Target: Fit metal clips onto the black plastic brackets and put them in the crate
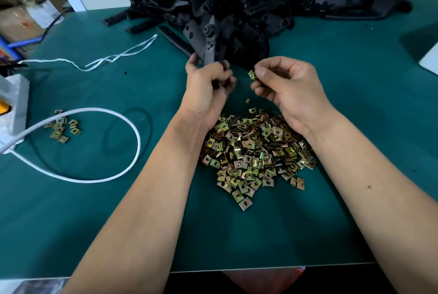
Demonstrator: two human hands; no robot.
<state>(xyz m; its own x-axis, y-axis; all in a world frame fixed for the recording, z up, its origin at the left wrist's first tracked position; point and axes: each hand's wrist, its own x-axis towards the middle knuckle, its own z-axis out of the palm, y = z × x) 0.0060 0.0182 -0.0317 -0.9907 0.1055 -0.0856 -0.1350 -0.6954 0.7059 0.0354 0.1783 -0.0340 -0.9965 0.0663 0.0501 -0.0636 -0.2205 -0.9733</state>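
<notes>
From the head view I see my left hand (208, 85) with its fingers curled round a black bracket (209, 42), my right hand (286, 85) pinching a metal clip (252, 74) just beside those fingers, above the clip pile (256, 151) on the desk (355, 128).

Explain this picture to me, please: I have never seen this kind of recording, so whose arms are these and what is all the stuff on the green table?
No machine here: one camera worn on a person's head looks down at their two bare arms. The left hand grips a black plastic bracket drawn from the big heap of black plastic brackets at the table's far side. The right hand pinches one small brass-coloured metal clip. Under the wrists lies the loose pile of brass-coloured metal clips; a smaller group of clips sits left, beside a looped white cable on the green table mat. No crate is visible.
</notes>
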